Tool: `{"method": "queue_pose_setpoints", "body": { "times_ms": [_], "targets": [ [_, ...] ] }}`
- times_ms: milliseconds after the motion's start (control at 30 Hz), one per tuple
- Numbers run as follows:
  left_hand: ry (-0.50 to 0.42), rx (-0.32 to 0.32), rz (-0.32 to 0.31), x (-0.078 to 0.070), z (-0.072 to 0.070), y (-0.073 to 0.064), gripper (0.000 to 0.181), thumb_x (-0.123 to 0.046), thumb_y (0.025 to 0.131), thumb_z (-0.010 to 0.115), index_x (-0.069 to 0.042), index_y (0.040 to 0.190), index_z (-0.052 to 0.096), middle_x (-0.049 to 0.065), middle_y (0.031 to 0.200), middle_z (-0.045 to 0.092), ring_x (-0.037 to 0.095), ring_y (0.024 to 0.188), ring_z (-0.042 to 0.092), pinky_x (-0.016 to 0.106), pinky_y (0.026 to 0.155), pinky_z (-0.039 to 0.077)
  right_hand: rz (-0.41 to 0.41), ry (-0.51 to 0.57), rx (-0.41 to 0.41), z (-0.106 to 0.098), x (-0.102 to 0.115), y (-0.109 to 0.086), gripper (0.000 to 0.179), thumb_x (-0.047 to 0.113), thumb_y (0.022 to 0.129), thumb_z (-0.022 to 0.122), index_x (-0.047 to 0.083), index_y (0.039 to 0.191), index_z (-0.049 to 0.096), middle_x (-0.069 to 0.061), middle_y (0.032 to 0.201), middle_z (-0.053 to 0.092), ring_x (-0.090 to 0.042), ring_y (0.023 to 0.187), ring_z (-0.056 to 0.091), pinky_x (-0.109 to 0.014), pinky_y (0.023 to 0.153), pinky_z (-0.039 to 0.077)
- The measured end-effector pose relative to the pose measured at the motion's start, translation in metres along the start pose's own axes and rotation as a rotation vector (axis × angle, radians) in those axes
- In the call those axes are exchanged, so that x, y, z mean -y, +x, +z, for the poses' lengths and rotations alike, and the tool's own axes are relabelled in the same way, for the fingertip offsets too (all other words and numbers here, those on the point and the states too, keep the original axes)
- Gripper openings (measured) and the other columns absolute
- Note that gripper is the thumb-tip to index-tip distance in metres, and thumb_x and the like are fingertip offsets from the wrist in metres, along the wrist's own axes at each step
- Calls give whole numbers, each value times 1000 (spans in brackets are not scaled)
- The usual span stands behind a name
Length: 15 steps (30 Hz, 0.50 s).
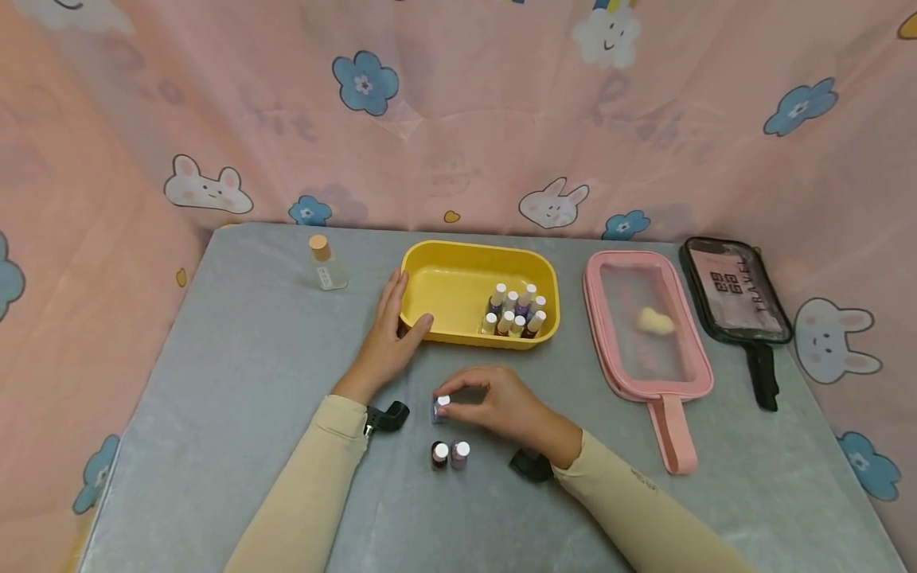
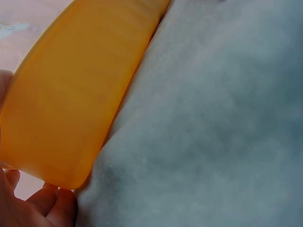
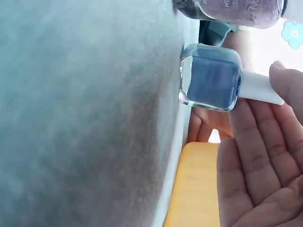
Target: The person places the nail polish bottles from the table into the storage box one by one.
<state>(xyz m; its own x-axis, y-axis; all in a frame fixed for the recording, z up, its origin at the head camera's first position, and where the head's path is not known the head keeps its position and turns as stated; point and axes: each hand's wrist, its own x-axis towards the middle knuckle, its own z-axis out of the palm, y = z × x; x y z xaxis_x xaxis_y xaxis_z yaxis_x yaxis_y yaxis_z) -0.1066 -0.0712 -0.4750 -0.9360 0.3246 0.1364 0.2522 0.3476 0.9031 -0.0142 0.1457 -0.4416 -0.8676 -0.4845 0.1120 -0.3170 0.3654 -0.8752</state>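
My left hand (image 1: 381,350) grips the near left corner of a yellow tray (image 1: 444,290), thumb at the front rim and fingers along its end wall. Inside the tray, several nail polish bottles (image 1: 521,310) with white caps stand grouped at the right. Thumb and fingers of my right hand (image 1: 512,407) pinch the white cap of a blue nail polish bottle (image 3: 212,78), held upright in front of the tray. Nearer to me, a dark nail polish bottle (image 1: 439,457) and a mauve one (image 1: 460,456) stand side by side on the grey tabletop.
A clear bottle (image 1: 331,274) with a wooden-coloured cap stands left of the tray. On the right lie a pink pouch (image 1: 598,318) with a see-through window and a black-edged pouch (image 1: 745,290) with a strap. A patterned pink curtain (image 1: 444,143) hangs behind the table.
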Motion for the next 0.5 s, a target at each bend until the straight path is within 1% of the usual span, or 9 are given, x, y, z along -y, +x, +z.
{"method": "queue_pose_setpoints", "body": {
  "times_ms": [67,300,400,500],
  "targets": [
    [0,-2,-1,0,0,0,84,-40,106,60,-19,172,12,1,178,2,20,161,9,52,128,15,-7,-14,-5,1,-1,1,18,14,89,88,12,107,84,10,100,79,-9,97,72,-39,88,59],
    [-10,-3,0,0,0,-1,85,-39,106,60,-17,172,12,2,178,2,21,161,9,51,128,15,-60,-67,-8,1,0,4,15,13,90,87,11,105,83,9,99,79,-6,95,72,-38,85,60],
    [-5,3,-12,-1,-1,-1,85,-42,106,60,-19,172,11,-1,178,1,20,161,9,50,128,15,-65,-64,-32,-8,6,7,16,12,90,86,9,106,83,8,100,79,-7,95,72,-41,86,60],
    [3,8,-16,-3,-1,-1,86,-43,106,60,-19,172,11,-2,178,0,21,161,9,51,128,15,-84,-48,-105,-26,17,17,17,9,90,86,7,106,83,4,101,80,-12,96,73,-45,88,61]
  ]
}}
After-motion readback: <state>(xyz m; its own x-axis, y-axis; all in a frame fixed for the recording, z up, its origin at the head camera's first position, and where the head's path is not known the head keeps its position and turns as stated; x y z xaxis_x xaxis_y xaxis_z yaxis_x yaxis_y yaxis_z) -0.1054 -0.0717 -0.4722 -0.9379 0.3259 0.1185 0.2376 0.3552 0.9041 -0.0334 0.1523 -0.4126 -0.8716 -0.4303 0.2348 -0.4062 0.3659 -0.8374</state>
